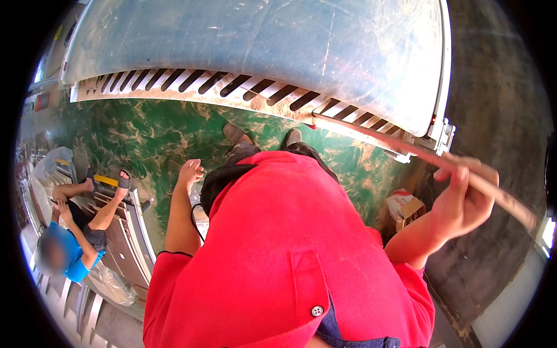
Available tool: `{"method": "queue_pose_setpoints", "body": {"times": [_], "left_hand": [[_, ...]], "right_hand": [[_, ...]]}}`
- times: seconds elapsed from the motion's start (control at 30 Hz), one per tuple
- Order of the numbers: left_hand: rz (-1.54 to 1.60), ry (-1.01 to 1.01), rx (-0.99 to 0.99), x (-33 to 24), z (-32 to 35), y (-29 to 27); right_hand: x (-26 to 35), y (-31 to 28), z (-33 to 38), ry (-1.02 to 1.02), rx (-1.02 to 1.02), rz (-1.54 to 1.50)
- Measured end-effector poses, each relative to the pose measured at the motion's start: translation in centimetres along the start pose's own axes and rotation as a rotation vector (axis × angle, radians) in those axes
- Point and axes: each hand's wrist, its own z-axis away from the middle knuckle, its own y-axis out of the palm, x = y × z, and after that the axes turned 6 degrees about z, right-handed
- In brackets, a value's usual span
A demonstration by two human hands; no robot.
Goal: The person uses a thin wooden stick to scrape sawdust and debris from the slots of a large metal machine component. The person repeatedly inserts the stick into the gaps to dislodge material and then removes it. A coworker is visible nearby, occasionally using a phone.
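Observation:
My right hand [464,200] is raised at the right and closed around a long thin wooden strip [400,145] that runs from the edge of the big metal machine table [261,46] past my fingers toward the right rim. My left hand [190,172] hangs down by my side with loose fingers and nothing in it. My red shirt [290,249] fills the lower middle, and my two shoes [238,134] stand on the green floor [151,139] close to the machine.
The machine's slotted, sawdust-covered edge [232,87] crosses the upper view. A small cardboard box [406,210] sits on the floor at the right. At the left, a person in a blue shirt [78,246] sits beside stacked wooden frames [125,232].

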Motion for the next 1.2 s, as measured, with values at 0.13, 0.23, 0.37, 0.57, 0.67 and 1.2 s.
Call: {"method": "queue_pose_setpoints", "body": {"times": [0.13, 0.23, 0.37, 0.57, 0.67, 1.2], "left_hand": [[-0.017, 0.013, 0.0, -0.9, 0.3, -0.1], [-0.015, 0.016, -0.002, -0.9, 0.0, -0.3], [-0.013, 0.012, -0.017, -0.9, 0.4, -0.4], [-0.053, -0.002, -0.016, -0.7, 0.5, -0.4], [-0.046, 0.017, -0.018, -1.1, 0.7, -0.5], [-0.081, 0.026, -0.011, -2.3, 1.4, -0.4]], "right_hand": [[-6.7, 0.7, -0.7, 0.315, 0.174, -0.116], [-11.4, 2.5, 0.9, 0.435, 0.173, -0.241], [-15.8, 1.4, 4.5, 0.484, 0.224, -0.252], [-19.9, 6.2, 11.3, 0.829, 0.182, -0.472], [-19.6, 8.2, 12.8, 0.931, 0.138, -0.529], [-21.4, -10.8, 8.8, 0.552, -0.159, -0.438]]}}
